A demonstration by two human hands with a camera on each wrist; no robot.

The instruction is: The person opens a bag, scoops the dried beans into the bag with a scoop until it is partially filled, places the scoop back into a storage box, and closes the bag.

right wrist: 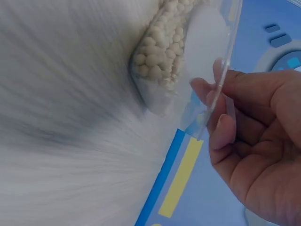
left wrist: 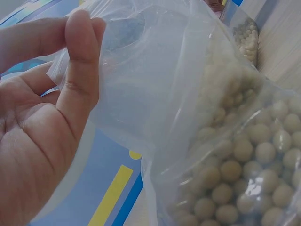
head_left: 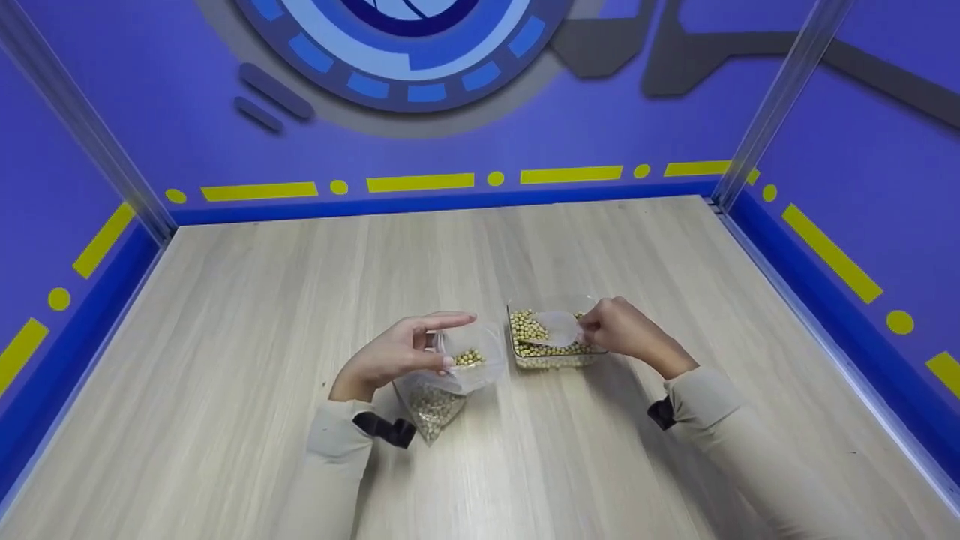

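My left hand (head_left: 390, 351) holds the mouth of a clear plastic bag (head_left: 433, 409) spread, thumb and fingers at its rim. Round, pale yellow beans (left wrist: 242, 174) fill the lower part of the bag, which touches the table. To its right stands a clear rectangular container (head_left: 559, 362) with more of the same beans (head_left: 526, 324) inside. Between its thumb and fingers, my right hand (head_left: 634, 334) grips a translucent white scoop (head_left: 557, 328). The scoop is inside the container, among the beans; the right wrist view shows its broad pale face (right wrist: 204, 40) behind the clear wall.
The light wood table (head_left: 262, 315) reaches back to a blue-purple panel (head_left: 420, 161) with yellow markings. Similar panels stand at the left and right, with metal posts (head_left: 780, 97) in the corners. Dark wrist straps (head_left: 384, 429) sit over the beige sleeves.
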